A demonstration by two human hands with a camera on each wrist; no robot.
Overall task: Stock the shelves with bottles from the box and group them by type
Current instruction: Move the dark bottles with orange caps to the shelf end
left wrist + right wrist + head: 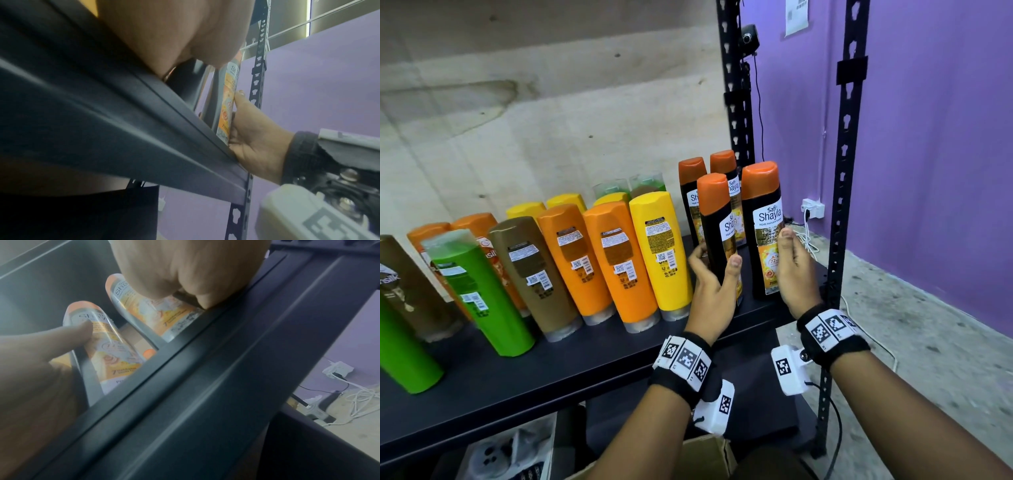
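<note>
Two black Shayla bottles with orange caps stand upright near the front of the black shelf (585, 359), at its right end. My left hand (714, 274) grips the left bottle (717, 219) round its lower half, thumb on the label. My right hand (794, 270) grips the right bottle (763, 219), thumb on its right side. Two more of the same bottles (691, 185) stand behind them. In the right wrist view my left hand's thumb (82, 331) lies on the left bottle (115, 352), and the right bottle (164, 316) shows under my fingers. The left wrist view shows my right hand (257, 141) holding its bottle (226, 113).
Left of the black bottles stand rows of orange (616, 260), yellow (657, 246), brown (530, 270) and green (479, 291) bottles. A black upright post (842, 171) bounds the shelf on the right. A cardboard box (709, 452) sits below. Cables (808, 240) lie on the floor by the purple wall.
</note>
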